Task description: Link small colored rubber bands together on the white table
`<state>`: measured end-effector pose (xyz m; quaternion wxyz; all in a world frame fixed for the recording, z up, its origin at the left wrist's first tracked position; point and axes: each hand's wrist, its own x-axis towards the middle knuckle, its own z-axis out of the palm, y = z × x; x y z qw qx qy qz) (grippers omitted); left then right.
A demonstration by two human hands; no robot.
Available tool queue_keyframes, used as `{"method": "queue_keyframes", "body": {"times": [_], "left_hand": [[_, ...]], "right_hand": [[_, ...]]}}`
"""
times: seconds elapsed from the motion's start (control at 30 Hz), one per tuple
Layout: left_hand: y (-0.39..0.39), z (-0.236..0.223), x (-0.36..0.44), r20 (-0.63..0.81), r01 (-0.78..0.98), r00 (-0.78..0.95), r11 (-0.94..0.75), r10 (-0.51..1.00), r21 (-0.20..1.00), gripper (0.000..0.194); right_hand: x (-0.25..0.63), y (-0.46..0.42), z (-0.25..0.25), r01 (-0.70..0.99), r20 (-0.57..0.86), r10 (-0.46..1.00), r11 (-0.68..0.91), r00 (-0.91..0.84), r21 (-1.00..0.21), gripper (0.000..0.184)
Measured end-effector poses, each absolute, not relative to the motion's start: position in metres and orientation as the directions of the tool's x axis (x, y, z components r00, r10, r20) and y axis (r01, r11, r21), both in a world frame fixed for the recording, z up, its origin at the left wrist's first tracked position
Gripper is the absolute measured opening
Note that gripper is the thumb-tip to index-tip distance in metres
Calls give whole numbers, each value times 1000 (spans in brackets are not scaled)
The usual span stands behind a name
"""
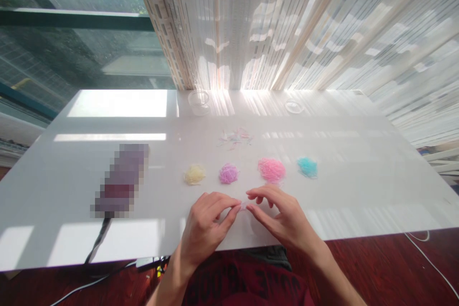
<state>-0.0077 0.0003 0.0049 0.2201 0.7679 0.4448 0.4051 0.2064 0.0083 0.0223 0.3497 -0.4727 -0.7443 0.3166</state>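
Observation:
My left hand (215, 215) is closed in a pinch, thumb against forefinger, at the near part of the white table. At those fingertips is a small bunch of pale pinkish strands (243, 206), partly hidden. My right hand (278, 210) has its thumb and fingers apart just to the right of this bunch. Beyond the hands, four-coloured heaps of short thin strands form a row: a yellow pile (194, 175), a purple pile (228, 173), a pink pile (271, 170) and a turquoise pile (307, 167). Farther back lies a loose scatter of mixed-colour strands (235, 138).
A clear round container (199, 103) and a clear lid (294, 107) are at the back of the white table (358, 167). To the left lies a pixelated purplish object (120, 179) with a dark strap (98, 240). Striped curtains (244, 24) hang behind the table.

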Motion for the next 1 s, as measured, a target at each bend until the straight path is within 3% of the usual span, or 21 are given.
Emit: {"method": "queue_keyframes", "body": {"times": [0.37,0.47,0.57,0.63,1.0], "left_hand": [[3,3,-8,413,511,271,-494,869,704,6],[2,3,-8,423,516,267,-499,866,697,7],[2,3,-8,427,525,273,-505,862,685,7],[2,3,-8,427,530,277,-507,861,679,7],[3,6,-6,434,546,266,-506,861,668,7]], "right_hand": [[208,8,22,459,296,918,390,-265,-798,10],[225,13,25,542,349,931,349,-108,-764,8],[246,24,25,650,348,925,171,153,-740,12],[257,33,23,671,323,920,96,223,-735,19],[279,27,8,739,290,949,109,122,-665,25]]}}
